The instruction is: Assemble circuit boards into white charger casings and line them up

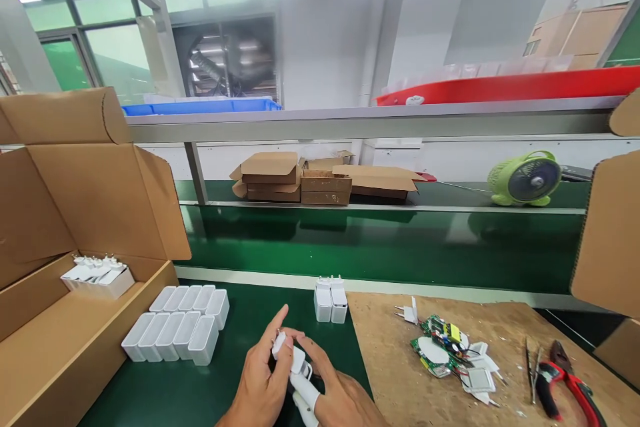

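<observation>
Pinching a white plug adapter point(299, 361) between them in the head view, the left hand point(261, 373) and right hand point(345, 399) hold it over the green worktop point(250, 313), likely so each steadies it against the other. Two white plug units point(331, 300) stand side by side beyond, prongs up, seemingly set within reach. White plastic cases point(167, 335) sit in tight rows at left, probably to save room.

Cups point(170, 337) block left; room ahead; under hands point(260, 377) unclear.
</observation>
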A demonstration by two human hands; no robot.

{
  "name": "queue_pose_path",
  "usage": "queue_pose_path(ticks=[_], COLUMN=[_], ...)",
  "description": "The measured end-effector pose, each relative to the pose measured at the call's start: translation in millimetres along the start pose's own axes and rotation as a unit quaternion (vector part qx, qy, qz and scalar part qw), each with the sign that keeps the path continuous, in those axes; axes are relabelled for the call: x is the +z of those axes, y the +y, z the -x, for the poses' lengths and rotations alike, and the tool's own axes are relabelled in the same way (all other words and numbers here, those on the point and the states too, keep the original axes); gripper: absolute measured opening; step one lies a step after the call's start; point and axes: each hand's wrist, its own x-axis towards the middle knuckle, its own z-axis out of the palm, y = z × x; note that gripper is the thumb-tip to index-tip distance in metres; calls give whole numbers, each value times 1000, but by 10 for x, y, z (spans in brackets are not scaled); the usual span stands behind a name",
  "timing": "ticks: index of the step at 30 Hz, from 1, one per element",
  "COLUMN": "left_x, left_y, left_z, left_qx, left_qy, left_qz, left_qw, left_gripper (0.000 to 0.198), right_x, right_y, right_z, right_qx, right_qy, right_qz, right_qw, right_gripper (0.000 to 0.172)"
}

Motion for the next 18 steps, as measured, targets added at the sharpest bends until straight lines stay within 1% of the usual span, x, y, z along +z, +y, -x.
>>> queue_pose_path(ticks=[3, 5, 7, 9, 11, 13, 15, 17, 18], left_x=[6, 3, -11, -41, -82, -120, -139, -134, -126], left_y=[-5, -29, -67, -107, -131, -132, -113, -89, -79], left_z=[27, 32, 28, 16, -2, -20, -36, -47, -50], left_qx=[51, 94, 129, 136, 123, 104, 86, 78, 80], left_qy=[-10, -23, -29, -22, 0, 29, 62, 79, 78], left_qz=[-100, -139, -141, -116, -85, -58, -42, -35, -36], left_qw=[994, 986, 981, 984, 989, 992, 993, 993, 993], left_gripper=[66, 66, 67, 69, 71, 71, 68, 65, 63], right_x=[6, 31, 44, 19, -47, -123, -165, -155, -136], right_y=[-28, -22, -2, 26, 56, 82, 102, 117, 123], right_z=[-26, -31, -29, -17, 4, 29, 51, 61, 61], right_qx=[-39, -40, -44, -67, -84, -75, -55, -50, -52], right_qy=[23, 38, 62, 107, 166, 203, 199, 163, 148], right_qz=[37, 45, 40, 14, -26, -60, -79, -85, -85], right_qw=[998, 997, 996, 992, 982, 974, 975, 982, 984], right_gripper=[73, 64, 51, 41, 42, 48, 52, 55, 54])
